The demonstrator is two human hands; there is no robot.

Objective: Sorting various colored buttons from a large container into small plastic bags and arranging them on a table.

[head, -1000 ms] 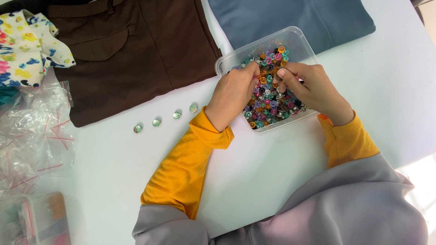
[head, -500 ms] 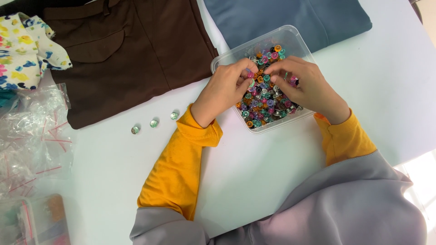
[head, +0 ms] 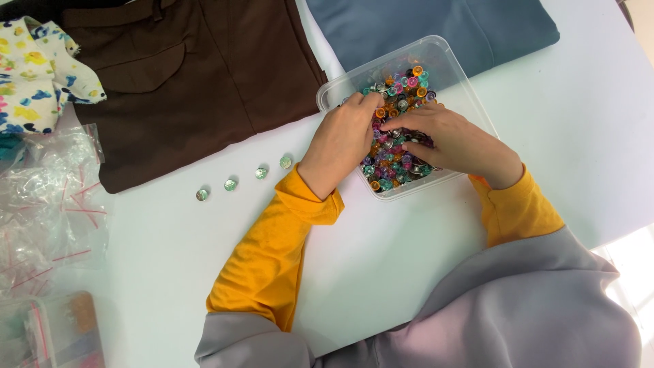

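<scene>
A clear plastic box [head: 443, 56] holds a heap of small colourful round studs [head: 403, 85]. Both my hands are inside it. My left hand [head: 343, 142] rests on the box's left side, its fingertips curled down into the studs. My right hand [head: 453, 142] lies flat over the middle of the heap, fingers apart, index finger pointing left towards the left hand. Whether either hand pinches a stud is hidden. Several pale green studs [head: 261, 172] lie in a row on the white table [head: 381, 272], just left of my left wrist.
A folded brown garment [head: 197, 75] lies at the back left and a folded blue-grey one [head: 436, 24] behind the box. A floral cloth [head: 34, 75] and clear plastic bags [head: 48, 204] sit at the left edge, a small plastic case [head: 65, 330] at the lower left.
Both hands have shifted a little among the studs, and my right hand has flattened over the heap. The row of green studs has not moved.
</scene>
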